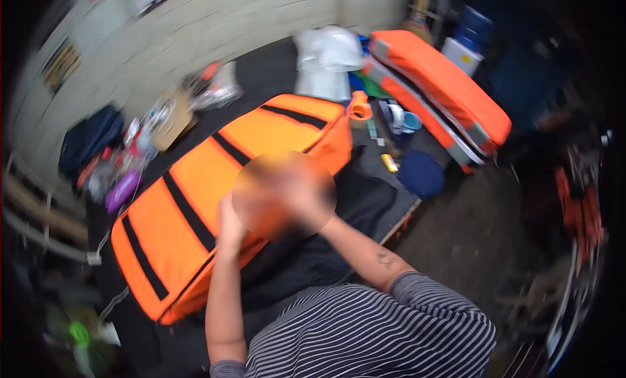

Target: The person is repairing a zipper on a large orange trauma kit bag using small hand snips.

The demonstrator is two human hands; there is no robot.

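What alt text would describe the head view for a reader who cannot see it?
A person in a striped shirt raises both hands, the left hand and the blurred right hand, above a large orange bag with black stripes lying on a dark table crowded with clutter.

orange bag (195, 202): matt cloth, black webbing | wall (195, 26): rough block

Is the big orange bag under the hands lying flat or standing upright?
Lying flat: the orange bag rests on its broad side on the dark table, its black-striped face turned up.
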